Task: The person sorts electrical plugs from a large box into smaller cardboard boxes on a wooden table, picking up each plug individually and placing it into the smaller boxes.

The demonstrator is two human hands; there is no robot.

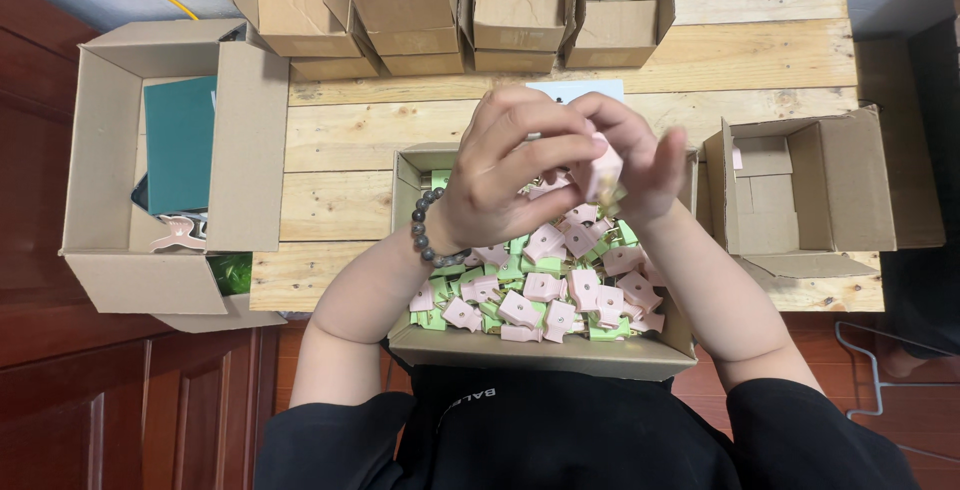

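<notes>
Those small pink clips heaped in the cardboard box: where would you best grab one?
Probably a top-lying small pink clip, pinched across its flat sides from above, since the cardboard box opens upward. The left hand and right hand hold one that way, fingers on its faces.

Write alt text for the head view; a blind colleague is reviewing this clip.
Both hands, left hand and right hand, pinch one pink clip above an open cardboard box full of pink and green clips. The box sits on a wooden table among other open cartons.
</notes>
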